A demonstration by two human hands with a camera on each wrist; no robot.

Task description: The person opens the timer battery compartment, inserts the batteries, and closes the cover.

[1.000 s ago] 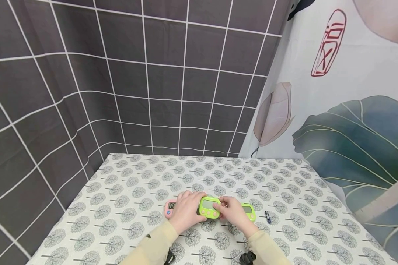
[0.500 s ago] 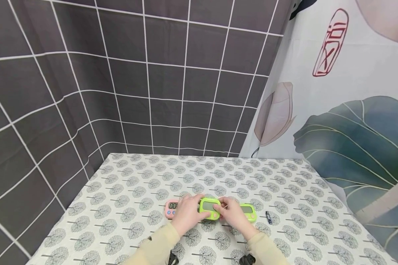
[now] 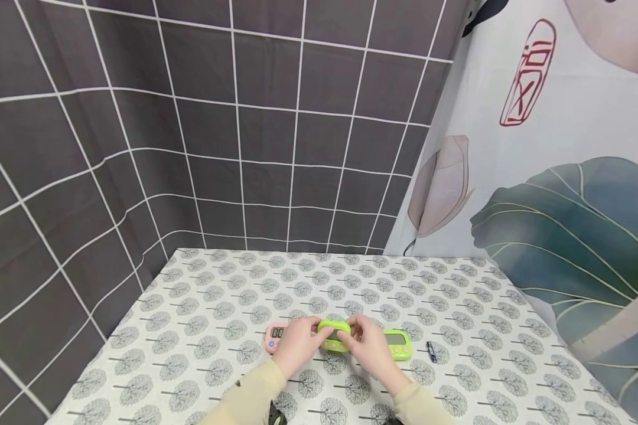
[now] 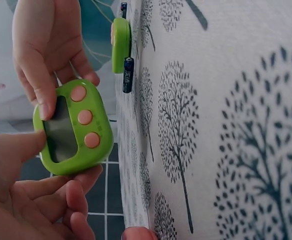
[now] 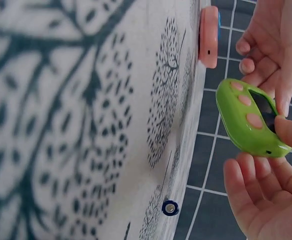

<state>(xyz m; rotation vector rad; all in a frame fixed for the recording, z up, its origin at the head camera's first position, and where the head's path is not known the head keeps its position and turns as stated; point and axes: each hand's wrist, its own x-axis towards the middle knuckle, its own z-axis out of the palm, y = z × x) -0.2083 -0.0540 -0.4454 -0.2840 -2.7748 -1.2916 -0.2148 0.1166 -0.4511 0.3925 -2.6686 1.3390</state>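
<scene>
Green timer lifted off the cloth

My left hand [image 3: 298, 345] and right hand [image 3: 369, 342] both grip the green timer [image 3: 334, 335], tilted since a second ago; pink timer [image 3: 273, 336] lies at nine o'clock.

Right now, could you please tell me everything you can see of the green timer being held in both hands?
The green timer is a small rounded case of glossy lime plastic with a grey screen, blank as far as the pictures show, and three round pink buttons in a row beside it. It is lifted clear of the tree-patterned tablecloth. The left hand holds one end, thumb on the front and fingers behind; the right hand holds the other the same way.
</scene>
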